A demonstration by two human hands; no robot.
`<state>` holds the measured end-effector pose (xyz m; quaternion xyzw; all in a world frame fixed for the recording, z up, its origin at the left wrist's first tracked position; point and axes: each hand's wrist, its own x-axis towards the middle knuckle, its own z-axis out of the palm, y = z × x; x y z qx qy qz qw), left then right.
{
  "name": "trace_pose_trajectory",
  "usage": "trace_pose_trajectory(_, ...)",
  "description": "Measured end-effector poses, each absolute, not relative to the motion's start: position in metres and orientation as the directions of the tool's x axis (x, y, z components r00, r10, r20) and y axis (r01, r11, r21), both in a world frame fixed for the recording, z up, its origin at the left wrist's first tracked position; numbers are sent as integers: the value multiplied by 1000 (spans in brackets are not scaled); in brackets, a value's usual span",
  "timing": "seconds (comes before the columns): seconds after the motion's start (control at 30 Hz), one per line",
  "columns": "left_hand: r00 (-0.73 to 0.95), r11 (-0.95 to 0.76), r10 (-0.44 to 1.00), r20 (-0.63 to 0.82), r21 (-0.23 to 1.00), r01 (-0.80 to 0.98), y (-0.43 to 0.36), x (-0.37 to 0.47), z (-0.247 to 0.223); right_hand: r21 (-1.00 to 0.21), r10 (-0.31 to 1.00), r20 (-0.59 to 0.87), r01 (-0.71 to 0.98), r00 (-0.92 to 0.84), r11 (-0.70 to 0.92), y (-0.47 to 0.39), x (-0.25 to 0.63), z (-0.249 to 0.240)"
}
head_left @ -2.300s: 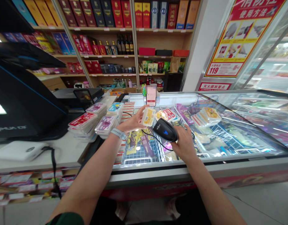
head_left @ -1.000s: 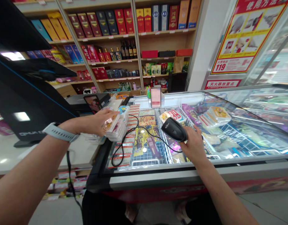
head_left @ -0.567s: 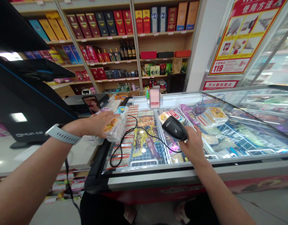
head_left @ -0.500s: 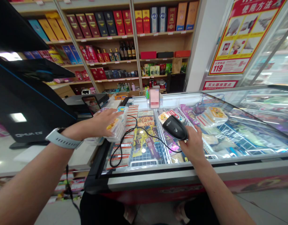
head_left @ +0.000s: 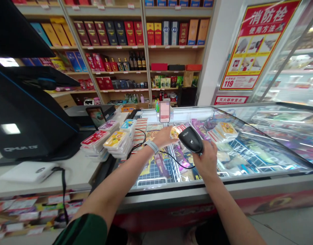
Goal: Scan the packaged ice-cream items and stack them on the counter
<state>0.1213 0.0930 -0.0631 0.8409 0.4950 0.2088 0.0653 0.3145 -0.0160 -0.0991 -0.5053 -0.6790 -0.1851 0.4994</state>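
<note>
My right hand (head_left: 206,160) grips a black barcode scanner (head_left: 190,140), its head tilted to the left over the glass top of a chest freezer (head_left: 212,185). A yellow-and-white food pack (head_left: 175,132) lies just left of the scanner head. My left hand (head_left: 164,136), with a pale watch band on the wrist, reaches across to this pack's left edge. Its fingers are stretched out and apart; whether they touch the pack is unclear. Stacks of clear packs with yellow (head_left: 117,140) and red (head_left: 95,137) labels stand at left, untouched. The black scanner cord (head_left: 180,160) runs beneath my left forearm.
More packs (head_left: 224,132) are stacked on the glass at right. A dark checkout terminal (head_left: 26,126), a propped phone (head_left: 96,116) and a white box-like device (head_left: 31,172) occupy the left counter. Shelves of boxes and bottles (head_left: 137,61) stand behind the freezer.
My left hand has left the stacks at left and moved right to the pack beside the scanner. My right hand keeps its hold on the scanner. The view has tilted up slightly.
</note>
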Motion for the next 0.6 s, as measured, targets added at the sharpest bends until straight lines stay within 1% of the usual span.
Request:
trace_pose_trajectory(0.2,303,-396,905,298,336,855,113,149,-82,-266,524,852,874,16,406,-15,314,-100)
trace_pose_trajectory(0.37,306,-402,903,303,337,851,112,149,-89,-264,523,852,870,9,417,-15,314,-99)
trace_pose_trajectory(0.5,303,-394,908,288,343,853,113,139,-87,-258,528,849,869,-5,423,-16,313,-98)
trace_pose_trajectory(0.6,284,-384,910,303,355,852,114,126,-84,-251,530,848,871,-13,423,-16,312,-97)
